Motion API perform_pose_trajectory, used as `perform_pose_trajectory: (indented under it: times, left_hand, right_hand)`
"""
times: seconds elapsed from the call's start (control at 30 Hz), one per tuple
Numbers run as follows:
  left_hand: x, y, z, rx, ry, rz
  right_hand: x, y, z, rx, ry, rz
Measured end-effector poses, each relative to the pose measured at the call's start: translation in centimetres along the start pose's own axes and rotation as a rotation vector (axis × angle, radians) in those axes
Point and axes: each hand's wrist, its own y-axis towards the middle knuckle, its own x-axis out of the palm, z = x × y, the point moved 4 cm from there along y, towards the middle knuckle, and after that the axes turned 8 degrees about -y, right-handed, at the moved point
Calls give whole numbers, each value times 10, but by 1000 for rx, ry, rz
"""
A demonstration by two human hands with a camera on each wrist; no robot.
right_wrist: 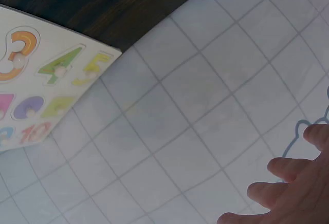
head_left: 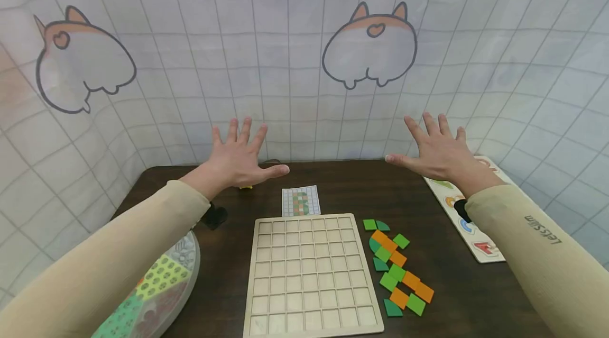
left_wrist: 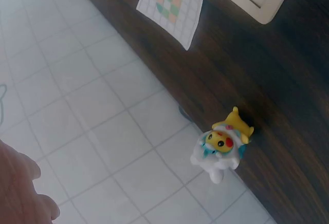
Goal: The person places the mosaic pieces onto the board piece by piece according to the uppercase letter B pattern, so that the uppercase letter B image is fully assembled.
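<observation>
Both hands are raised above the far part of the table, palms forward and fingers spread, holding nothing. The left hand [head_left: 238, 161] is up and left of a wooden grid board [head_left: 309, 274]; the right hand [head_left: 440, 153] is up and right of it. Behind the board lies a printed pattern card [head_left: 301, 201]. To the board's right are loose orange squares [head_left: 398, 298], light green squares [head_left: 416, 304] and dark green quarter-round pieces [head_left: 392, 307]. Parts of the left hand [left_wrist: 20, 188] and the right hand [right_wrist: 298, 178] show in the wrist views.
A round patterned board [head_left: 164, 285] lies at the left, partly under the left forearm. A number puzzle board [head_left: 480, 245] is at the right, partly behind the right arm. A small yellow and white figure [left_wrist: 221, 144] stands near the table's far edge. A white gridded cloth [head_left: 295, 63] hangs behind.
</observation>
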Motion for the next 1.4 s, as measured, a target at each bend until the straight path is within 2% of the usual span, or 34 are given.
perform_pose_trajectory:
  times: [0.23,0.33,0.43,0.57,0.63,0.8,0.9,1.03,1.2,1.27,1.4]
  left_hand:
    - [0,-3,2,11,15,11]
    - [5,-10,1,39,-6,20]
    - [15,-21,-2,85,-70,-2]
    - [38,-41,-5,152,-193,-91]
    - [51,-52,-7,164,-241,-150]
    - [81,-79,-12,131,-311,-311]
    - [99,-88,-17,99,-322,-396]
    - [131,-88,-32,87,-316,-471]
    - [170,-78,-51,78,-308,-484]
    - [178,-76,-55,74,-316,-475]
    - [182,-75,-55,64,-335,-479]
  right_hand:
    - [4,-5,-3,-19,-15,-5]
    - [6,-10,-7,-63,-4,2]
    - [12,-17,-10,-126,52,-1]
    - [25,-28,-14,-201,151,-25]
    - [33,-35,-15,-228,190,-37]
    - [51,-49,-14,-258,235,-50]
    - [59,-55,-14,-266,232,-52]
    - [67,-60,-15,-267,232,-66]
    - [75,-65,-18,-259,239,-82]
    - [79,-66,-18,-255,242,-86]
    - [86,-67,-19,-251,242,-94]
